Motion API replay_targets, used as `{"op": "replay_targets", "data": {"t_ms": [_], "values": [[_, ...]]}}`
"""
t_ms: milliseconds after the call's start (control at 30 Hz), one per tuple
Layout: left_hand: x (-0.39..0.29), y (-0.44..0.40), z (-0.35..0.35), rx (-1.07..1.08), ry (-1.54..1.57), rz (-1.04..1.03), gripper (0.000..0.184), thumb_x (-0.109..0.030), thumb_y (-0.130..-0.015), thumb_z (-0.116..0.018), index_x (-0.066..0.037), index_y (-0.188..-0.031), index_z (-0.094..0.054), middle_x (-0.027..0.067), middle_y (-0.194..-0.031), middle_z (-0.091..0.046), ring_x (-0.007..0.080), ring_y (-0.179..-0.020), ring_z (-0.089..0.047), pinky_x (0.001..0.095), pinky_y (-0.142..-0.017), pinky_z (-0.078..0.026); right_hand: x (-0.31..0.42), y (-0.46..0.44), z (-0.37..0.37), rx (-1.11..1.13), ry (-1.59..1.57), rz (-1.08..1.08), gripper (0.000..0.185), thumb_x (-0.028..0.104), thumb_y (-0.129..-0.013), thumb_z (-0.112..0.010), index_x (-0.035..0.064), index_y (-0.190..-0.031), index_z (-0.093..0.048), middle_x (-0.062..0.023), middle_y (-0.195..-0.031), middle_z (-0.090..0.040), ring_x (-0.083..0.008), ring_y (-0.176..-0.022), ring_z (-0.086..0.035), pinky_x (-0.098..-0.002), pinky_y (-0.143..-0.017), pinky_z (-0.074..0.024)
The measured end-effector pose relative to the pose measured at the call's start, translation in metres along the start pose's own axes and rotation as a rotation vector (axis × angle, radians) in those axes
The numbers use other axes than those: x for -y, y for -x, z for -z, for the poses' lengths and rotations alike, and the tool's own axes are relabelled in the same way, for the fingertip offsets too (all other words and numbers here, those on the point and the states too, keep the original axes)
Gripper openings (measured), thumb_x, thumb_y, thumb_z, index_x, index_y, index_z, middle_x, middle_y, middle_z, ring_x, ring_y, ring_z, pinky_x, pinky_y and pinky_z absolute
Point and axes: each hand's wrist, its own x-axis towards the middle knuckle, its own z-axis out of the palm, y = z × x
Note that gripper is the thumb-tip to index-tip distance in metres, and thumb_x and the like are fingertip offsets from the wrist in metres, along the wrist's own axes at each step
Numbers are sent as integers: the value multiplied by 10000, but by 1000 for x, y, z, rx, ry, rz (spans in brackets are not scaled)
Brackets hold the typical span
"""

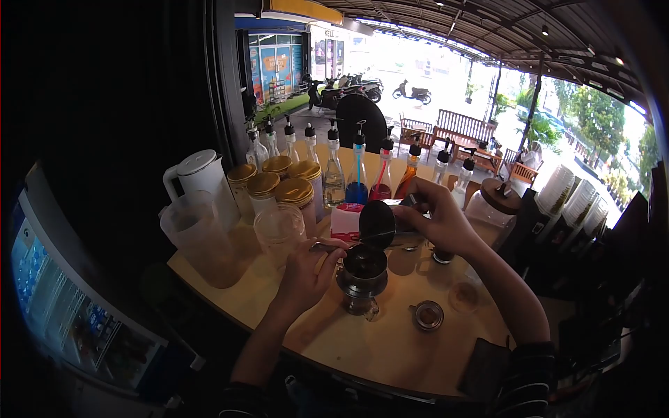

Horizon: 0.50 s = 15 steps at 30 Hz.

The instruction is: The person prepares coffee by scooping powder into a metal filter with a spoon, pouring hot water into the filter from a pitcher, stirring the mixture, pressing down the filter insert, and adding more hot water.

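Observation:
A metal drip coffee filter (365,268) sits on top of a small glass mug (357,304) near the middle of the wooden counter. My left hand (303,275) is closed around a thin metal handle that looks like a spoon's (326,246), at the filter's rim; its far end is hard to make out. Above the filter, my right hand (439,217) grips a dark round cup (377,224) by its handle, the cup tipped so its mouth faces me. Dark contents show inside the filter. Right of it lies a small round metal piece (427,315).
Pump-top syrup bottles (357,174) line the back. Gold-lidded jars (294,191), a white kettle (202,177), a clear plastic jug (198,237) and a clear container (280,226) stand left. A wood-lidded jar (491,209) and cup stacks (578,198) are right.

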Motion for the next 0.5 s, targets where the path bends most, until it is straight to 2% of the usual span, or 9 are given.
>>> {"op": "replay_targets", "data": {"t_ms": [67, 167, 200, 267, 500], "values": [[3, -1, 1, 2, -70, -93, 135, -37, -917, -565, 51, -966, -655, 134, -854, -679, 194, -786, -681, 308, -709, -522, 0, 0, 0, 6, -33, -14, 193, 110, -896, -648, -15, -887, -501, -24, -717, -584, -34, -760, -620, -216, -588, -466], [4, 0, 2, 9, -116, -106, 134, -42, -919, -565, 44, -974, -653, 128, -856, -678, 189, -795, -679, 306, -710, -519, 2, 2, 1, -13, -80, -11, 198, 105, -897, -643, -8, -861, -485, -16, -694, -579, -30, -766, -617, -211, -575, -450], [3, 0, 2, 9, -117, -103, 134, -42, -919, -565, 44, -974, -653, 128, -856, -678, 189, -795, -679, 306, -710, -519, 2, 2, 3, -9, -83, -19, 201, 104, -897, -642, -3, -851, -479, -7, -675, -575, -30, -772, -620, -209, -579, -447], [-1, -1, 3, 1, -100, -54, 131, -94, -923, -577, -14, -968, -671, 116, -903, -679, 243, -833, -676, 355, -764, -519, 1, 3, 5, -6, -88, -29, 204, 103, -897, -641, 3, -841, -473, 2, -656, -571, -31, -779, -623, -208, -582, -444], [0, 0, 2, -13, -79, -47, 128, -87, -922, -575, -18, -976, -668, 106, -896, -681, 239, -833, -675, 358, -766, -518, -5, 6, 12, -10, 80, -29, 210, 119, -894, -639, 20, -841, -461, 28, -588, -485, 9, -638, -471, -214, -531, -360]]}}
